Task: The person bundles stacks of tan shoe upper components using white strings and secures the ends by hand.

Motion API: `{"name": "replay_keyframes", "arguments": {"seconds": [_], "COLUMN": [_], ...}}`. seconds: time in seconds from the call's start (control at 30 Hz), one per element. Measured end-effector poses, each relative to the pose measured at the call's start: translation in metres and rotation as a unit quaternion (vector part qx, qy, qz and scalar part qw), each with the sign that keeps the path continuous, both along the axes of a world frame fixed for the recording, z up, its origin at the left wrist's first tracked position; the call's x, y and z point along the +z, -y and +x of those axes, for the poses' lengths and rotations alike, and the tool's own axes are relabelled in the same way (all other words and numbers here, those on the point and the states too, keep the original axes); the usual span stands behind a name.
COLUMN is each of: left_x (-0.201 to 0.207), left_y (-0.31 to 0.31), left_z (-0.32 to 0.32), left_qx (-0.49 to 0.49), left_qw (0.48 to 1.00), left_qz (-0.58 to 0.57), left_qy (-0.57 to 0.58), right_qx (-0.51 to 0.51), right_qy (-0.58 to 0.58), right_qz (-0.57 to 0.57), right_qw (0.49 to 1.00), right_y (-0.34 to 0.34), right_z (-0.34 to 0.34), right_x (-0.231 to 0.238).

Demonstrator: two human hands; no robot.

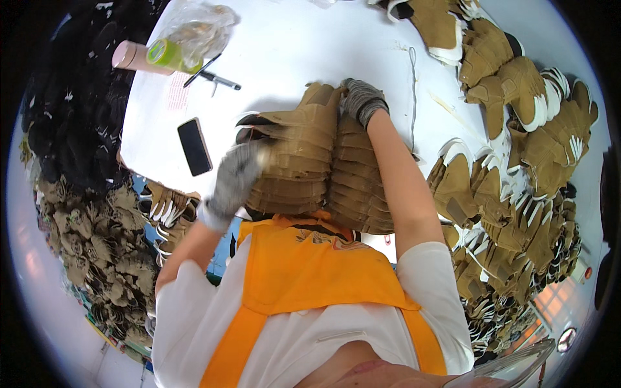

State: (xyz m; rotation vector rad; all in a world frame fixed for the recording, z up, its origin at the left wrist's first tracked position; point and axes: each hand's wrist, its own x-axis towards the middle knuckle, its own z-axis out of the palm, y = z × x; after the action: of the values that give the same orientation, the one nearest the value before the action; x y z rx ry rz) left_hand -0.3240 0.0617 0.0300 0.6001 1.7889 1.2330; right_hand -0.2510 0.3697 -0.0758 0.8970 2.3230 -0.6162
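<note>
Two tight stacks of brown shoe uppers lie side by side in front of me, at the near edge of the white table. The left stack (294, 155) shows dark linings and white edges on its left side. My right hand (363, 101), in a grey knit glove, curls over the far end of the right stack (357, 171). My left hand (236, 178), also gloved in grey, is at the left side of the left stack. Motion blurs its fingers, so their grip does not show.
On the white table (272, 58) lie a black phone (195, 147), pens (220, 80), a pink bottle (136, 57), a green-lidded container (165, 53), a clear plastic bag (200, 29) and a grey cord (413, 97). Brown uppers (504, 84) crowd the right; dark piles (77, 110) stand left.
</note>
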Motion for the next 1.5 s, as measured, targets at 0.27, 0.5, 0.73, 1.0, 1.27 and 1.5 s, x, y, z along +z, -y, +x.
{"name": "replay_keyframes", "arguments": {"seconds": [0.27,0.5,0.73,1.0,1.27,1.5], "left_x": [-0.07,-0.082,-0.106,-0.138,-0.159,-0.137], "left_y": [0.132,0.098,0.078,0.08,0.059,0.171], "left_z": [0.089,0.114,0.139,0.172,0.239,0.262], "left_qx": [-0.054,-0.049,0.17,0.184,0.293,0.054], "left_qw": [0.959,0.954,0.899,0.926,0.935,0.983], "left_qz": [-0.172,0.147,0.234,0.237,0.197,0.164], "left_qy": [0.219,0.258,0.329,0.231,0.038,-0.061], "right_qx": [0.077,0.122,0.146,0.03,0.125,0.109], "right_qy": [-0.082,-0.173,-0.106,-0.193,-0.206,-0.141], "right_qz": [0.048,0.008,0.077,-0.105,-0.019,0.197], "right_qw": [0.992,0.977,0.981,0.975,0.97,0.964], "right_y": [-0.008,-0.008,-0.037,-0.062,-0.057,-0.004], "right_z": [-0.003,-0.005,0.011,0.032,0.05,0.078], "right_x": [-0.026,-0.056,-0.077,-0.059,-0.02,-0.019]}}
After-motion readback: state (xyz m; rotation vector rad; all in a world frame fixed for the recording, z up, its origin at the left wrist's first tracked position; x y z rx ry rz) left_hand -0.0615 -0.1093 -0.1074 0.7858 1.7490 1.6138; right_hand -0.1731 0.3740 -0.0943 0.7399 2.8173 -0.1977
